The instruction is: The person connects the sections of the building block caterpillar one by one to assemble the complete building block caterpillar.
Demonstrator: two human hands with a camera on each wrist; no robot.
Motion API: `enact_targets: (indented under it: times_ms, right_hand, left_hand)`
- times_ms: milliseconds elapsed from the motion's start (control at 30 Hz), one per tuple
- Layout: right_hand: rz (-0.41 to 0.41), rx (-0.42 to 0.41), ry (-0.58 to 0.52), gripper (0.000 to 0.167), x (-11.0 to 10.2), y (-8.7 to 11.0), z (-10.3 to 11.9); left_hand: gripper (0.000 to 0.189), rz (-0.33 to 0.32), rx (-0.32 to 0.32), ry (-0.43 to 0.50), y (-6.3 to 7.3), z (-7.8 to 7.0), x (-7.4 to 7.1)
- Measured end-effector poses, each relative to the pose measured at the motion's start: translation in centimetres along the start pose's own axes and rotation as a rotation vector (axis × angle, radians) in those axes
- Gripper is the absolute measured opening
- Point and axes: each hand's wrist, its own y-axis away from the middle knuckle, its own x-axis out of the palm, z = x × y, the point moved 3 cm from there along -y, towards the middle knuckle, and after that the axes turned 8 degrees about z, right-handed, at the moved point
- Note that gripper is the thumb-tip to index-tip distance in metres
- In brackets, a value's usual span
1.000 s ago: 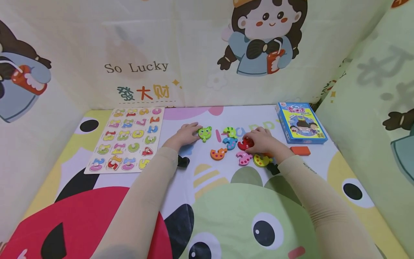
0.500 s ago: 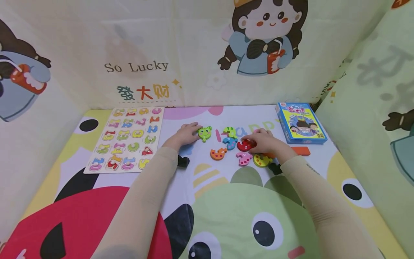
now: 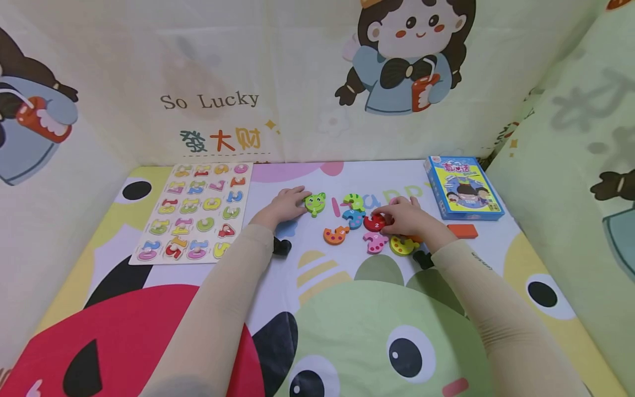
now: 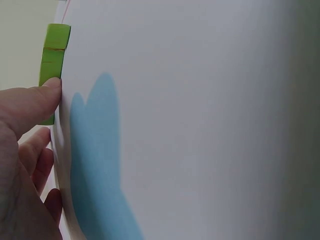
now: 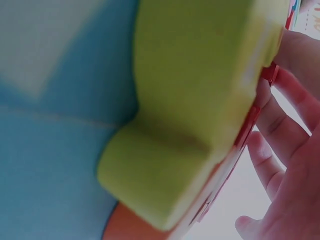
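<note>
The backdrop [image 3: 297, 60] reads "So Lucky" above 發大财, the blue-and-yellow box [image 3: 465, 190] carries a pink Chinese title (its finer print is too small to read), and the board [image 3: 216, 216] shows numerals such as 1, 2, 3 and 4. On the table [image 3: 278, 281], the left hand [image 3: 283, 207], loosely extended, rests its thumb against the green frog-faced piece [image 3: 315, 204]. The right hand [image 3: 409, 219] pinches the red piece [image 3: 374, 223], just beside the blue piece [image 3: 354, 219].
</note>
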Motion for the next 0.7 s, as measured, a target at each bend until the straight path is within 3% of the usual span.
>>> enact_targets:
  times_ms: [467,700]
  right_hand:
    - [-0.009,-0.045,0.055,0.051,0.0,-0.2,0.8]
    - [0.034,-0.018,-0.086,0.051,-0.5,0.0,1.4]
  left_hand:
    - [0.053,0.011,-0.004,-0.011,0.5,-0.1,0.0]
    - [0.053,0.002,-0.002,-0.009,0.1,0.0,0.0]
